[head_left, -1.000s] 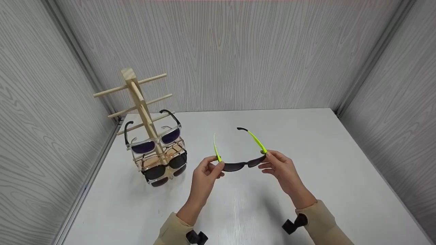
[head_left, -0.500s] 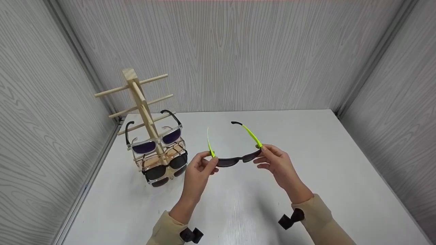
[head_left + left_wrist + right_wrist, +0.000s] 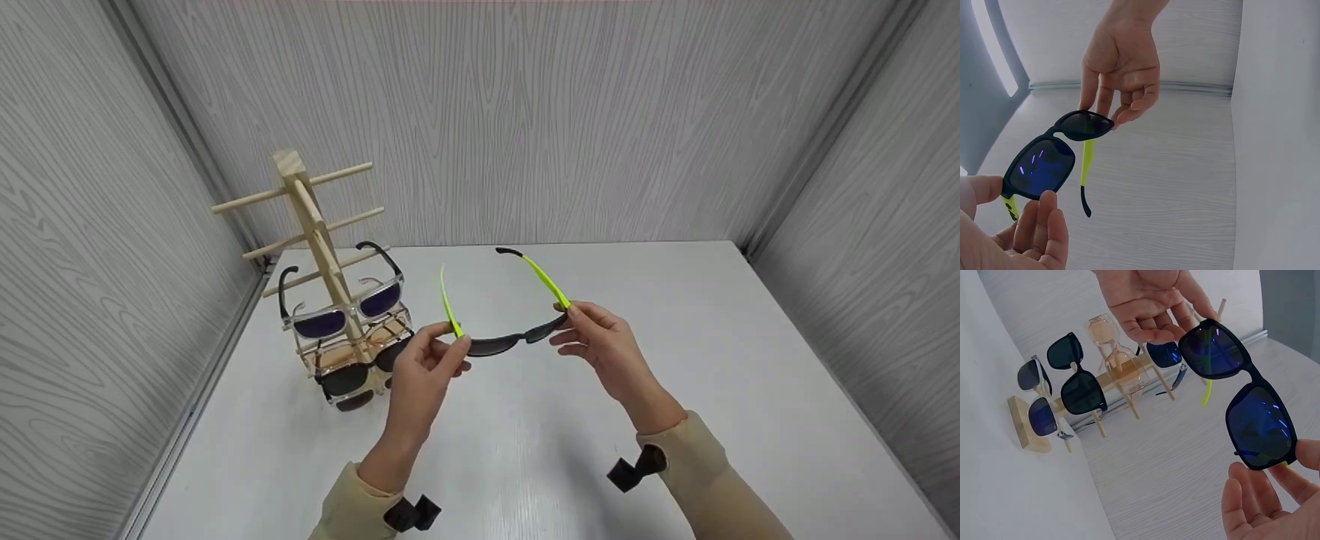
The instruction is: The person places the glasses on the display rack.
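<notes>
Held up between both hands is a pair of sunglasses (image 3: 493,346) with dark lenses, a black front and neon-yellow temples ending in black tips. Its temples are unfolded and point away from me. My left hand (image 3: 422,373) pinches the left end near the hinge, thumb in front. At the opposite hinge, my right hand (image 3: 609,351) pinches the frame between thumb and fingers. Blue reflections show on the sunglasses' lenses (image 3: 1261,427) in the right wrist view. To the left of my left hand stands a wooden eyewear rack (image 3: 309,210), its lower rungs carrying several pairs.
On the rack hang clear-framed sunglasses with black temples (image 3: 321,324), pale orange-tinted glasses (image 3: 335,358) and black sunglasses (image 3: 345,380), with another pair at the bottom. The upper wooden rungs (image 3: 247,201) stick out sideways. Grey wood-grain panels (image 3: 480,120) enclose the white table (image 3: 750,390).
Both hands have carried the sunglasses leftward and somewhat up or farther away, toward the rack. My left hand now overlaps part of the lower glasses on it. The grip looks the same.
</notes>
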Motion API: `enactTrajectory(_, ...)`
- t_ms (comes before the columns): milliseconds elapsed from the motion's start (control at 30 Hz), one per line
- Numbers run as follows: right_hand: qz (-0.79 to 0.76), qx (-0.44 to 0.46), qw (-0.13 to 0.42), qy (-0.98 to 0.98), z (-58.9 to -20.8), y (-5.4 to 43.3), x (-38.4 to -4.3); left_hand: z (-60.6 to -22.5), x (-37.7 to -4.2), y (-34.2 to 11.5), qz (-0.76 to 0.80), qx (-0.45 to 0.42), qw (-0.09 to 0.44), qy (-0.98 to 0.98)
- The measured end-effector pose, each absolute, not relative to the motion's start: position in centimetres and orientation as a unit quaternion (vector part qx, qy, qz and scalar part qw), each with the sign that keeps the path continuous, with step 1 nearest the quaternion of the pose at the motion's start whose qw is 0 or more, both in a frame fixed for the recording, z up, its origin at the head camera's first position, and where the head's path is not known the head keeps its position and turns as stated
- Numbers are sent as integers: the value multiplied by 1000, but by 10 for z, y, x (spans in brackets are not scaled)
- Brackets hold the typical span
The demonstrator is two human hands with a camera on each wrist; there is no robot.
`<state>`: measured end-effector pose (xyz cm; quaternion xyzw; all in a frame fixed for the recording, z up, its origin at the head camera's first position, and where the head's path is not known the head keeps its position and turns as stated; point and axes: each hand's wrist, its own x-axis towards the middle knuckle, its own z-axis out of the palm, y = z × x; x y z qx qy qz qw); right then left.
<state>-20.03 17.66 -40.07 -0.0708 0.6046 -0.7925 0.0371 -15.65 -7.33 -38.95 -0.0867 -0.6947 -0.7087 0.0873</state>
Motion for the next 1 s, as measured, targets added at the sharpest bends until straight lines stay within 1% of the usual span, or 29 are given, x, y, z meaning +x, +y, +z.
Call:
enactTrajectory(167,-795,-92,39,598,-391,170,-202,-383,-155,-79,-701,-96,108,-698)
enactTrajectory(300,-798,-107,41,591,-384,165,-204,-374,-151,-84,-690,-87,112,-710)
enactTrajectory(600,-798,-133,45,586,-370,155,-211,-330,-129,-86,-655,-77,140,-739)
enactTrajectory(700,-797,-138,44,586,-366,152,-214,-324,-126,-85,-646,-77,151,-744)
enactTrajectory(800,-798,-137,45,585,-363,149,-216,-323,-125,-86,-636,-82,166,-749)
enactTrajectory(1000,-798,-142,53,583,-361,142,-221,-342,-137,-97,-639,-79,181,-743)
